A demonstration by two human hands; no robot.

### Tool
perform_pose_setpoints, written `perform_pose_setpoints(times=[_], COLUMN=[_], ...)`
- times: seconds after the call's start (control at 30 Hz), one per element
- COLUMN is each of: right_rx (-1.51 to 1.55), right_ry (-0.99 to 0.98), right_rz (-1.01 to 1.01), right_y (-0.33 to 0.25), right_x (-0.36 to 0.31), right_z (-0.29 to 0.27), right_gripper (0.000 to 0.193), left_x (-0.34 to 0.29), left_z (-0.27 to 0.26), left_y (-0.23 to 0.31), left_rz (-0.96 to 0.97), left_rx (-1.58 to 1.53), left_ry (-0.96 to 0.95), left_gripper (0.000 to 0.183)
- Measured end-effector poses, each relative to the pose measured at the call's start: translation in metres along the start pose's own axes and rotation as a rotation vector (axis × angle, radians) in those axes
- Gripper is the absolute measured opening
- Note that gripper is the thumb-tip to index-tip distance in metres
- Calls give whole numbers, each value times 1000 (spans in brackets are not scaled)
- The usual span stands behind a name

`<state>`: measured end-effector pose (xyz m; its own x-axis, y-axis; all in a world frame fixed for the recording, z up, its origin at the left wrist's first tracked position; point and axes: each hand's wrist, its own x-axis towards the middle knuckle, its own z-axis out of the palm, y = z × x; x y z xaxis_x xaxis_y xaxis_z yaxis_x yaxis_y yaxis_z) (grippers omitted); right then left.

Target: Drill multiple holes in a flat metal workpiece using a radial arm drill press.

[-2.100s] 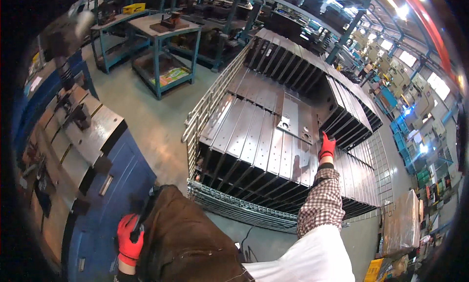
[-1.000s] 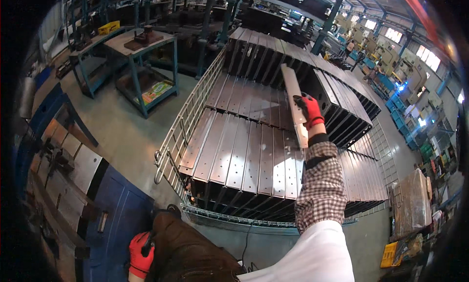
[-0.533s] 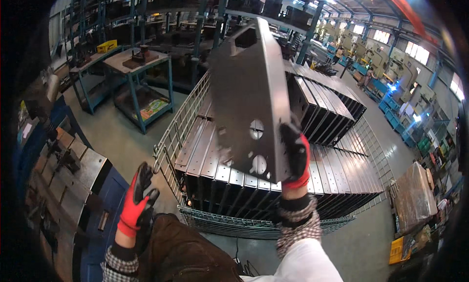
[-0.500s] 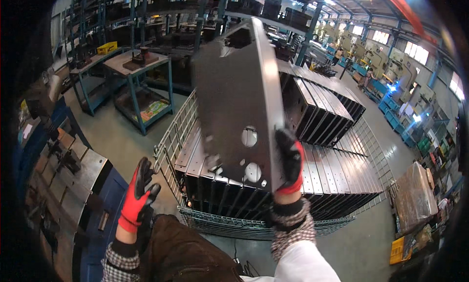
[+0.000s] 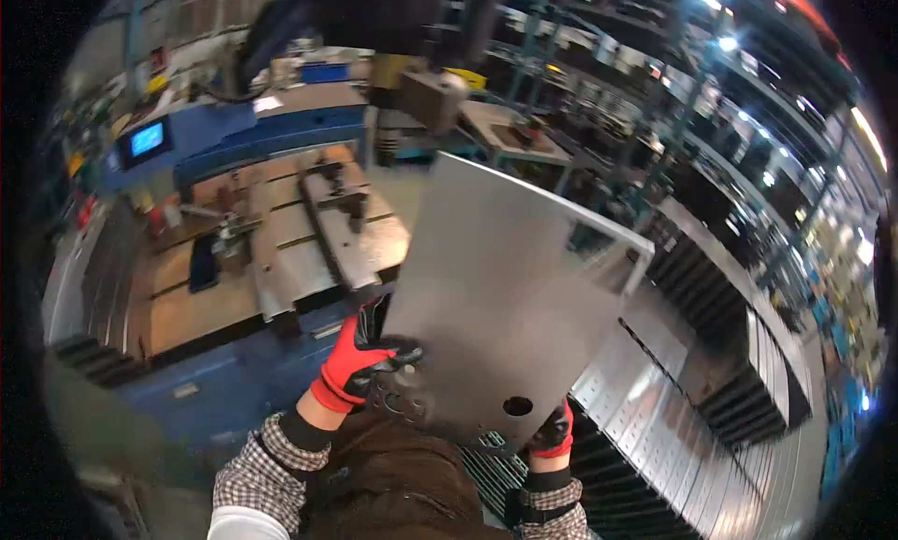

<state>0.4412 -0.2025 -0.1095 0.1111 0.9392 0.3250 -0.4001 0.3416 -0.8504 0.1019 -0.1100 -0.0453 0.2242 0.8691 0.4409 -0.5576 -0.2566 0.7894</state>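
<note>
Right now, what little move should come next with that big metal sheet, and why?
Perhaps steady the metal sheet before turning it: it's tilted in the air, with the left grip on its lower left edge and the right grip partly hidden at its lower right edge.

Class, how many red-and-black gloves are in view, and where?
2: one on the left hand, gripping the metal panel; one on the right hand, partly hidden behind that panel at its lower right.

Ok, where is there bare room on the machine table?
On the tan tabletop, two patches look bare: between the flat black object and the front edge, and right of the longer metal bar. It is crowded around the dark fixtures.
</note>
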Motion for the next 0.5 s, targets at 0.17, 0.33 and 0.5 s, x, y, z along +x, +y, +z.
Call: perform_pose_setpoints(times=[0.17, 0.33, 0.5], right_rx=[-139, -52, -298], right_ry=[-352, -344, -210], right_rz=[284, 514, 329], right_y=[55, 73, 61], right_x=[14, 36, 55], right_z=[2, 44, 48], right_gripper=[45, 41, 40], left_x=[-32, -69, -84], left_z=[-15, -21, -33], left_y=[63, 98, 106], left_rz=[72, 115, 147], left_rx=[615, 1247, 1549], left_ry=[69, 87, 43], left_gripper=[77, 84, 81])
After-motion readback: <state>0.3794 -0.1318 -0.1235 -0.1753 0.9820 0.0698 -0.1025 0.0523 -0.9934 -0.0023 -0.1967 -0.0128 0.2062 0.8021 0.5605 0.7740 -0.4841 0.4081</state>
